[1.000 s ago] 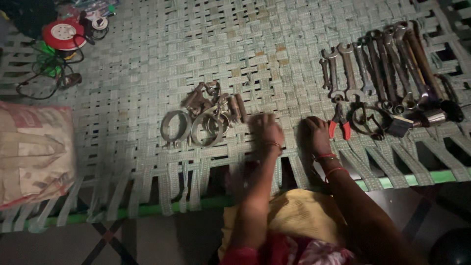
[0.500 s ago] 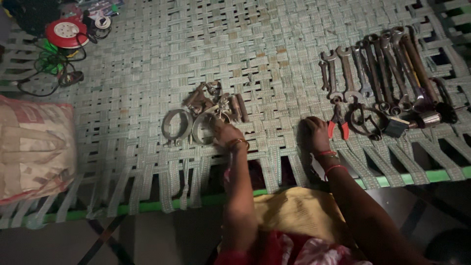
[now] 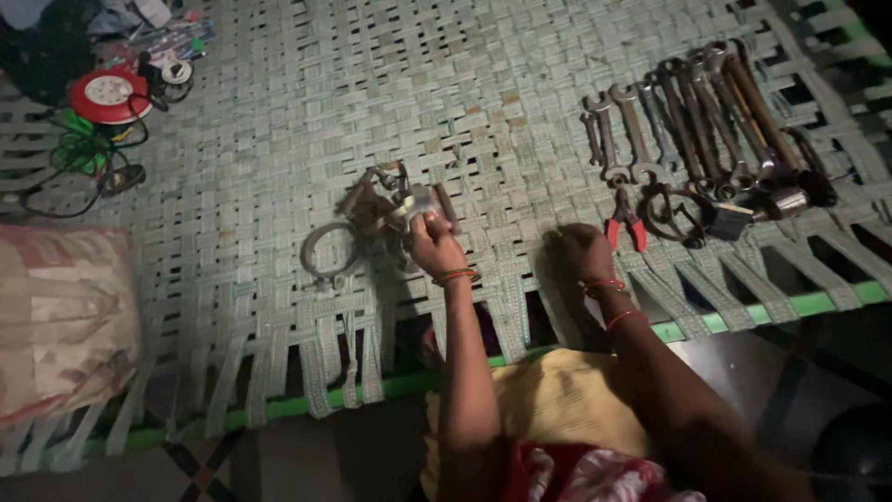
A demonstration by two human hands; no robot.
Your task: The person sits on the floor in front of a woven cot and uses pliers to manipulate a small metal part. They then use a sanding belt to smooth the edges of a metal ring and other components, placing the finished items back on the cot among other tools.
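Observation:
My left hand (image 3: pixel 430 244) is closed on a metal ring clamp (image 3: pixel 413 206) lifted from a small pile of rusty metal parts (image 3: pixel 372 200) on the woven strap cot (image 3: pixel 279 112). Another metal ring (image 3: pixel 327 251) lies flat to the left of the pile. Resting fisted on the webbing to the right is my right hand (image 3: pixel 581 251), with nothing visibly in it, a little left of red-handled pliers (image 3: pixel 624 225). Both wrists wear red bangles.
A row of spanners and wrenches (image 3: pixel 697 116) lies at the right. A red cable reel (image 3: pixel 110 95) with green wire (image 3: pixel 79 153) is at the far left. A beige sack (image 3: pixel 60 321) sits at the left. The cot's green frame (image 3: pixel 799 305) runs along the near edge.
My left hand moved left from beside the right hand to the metal pile and closed on a ring clamp. The right hand stayed resting on the webbing.

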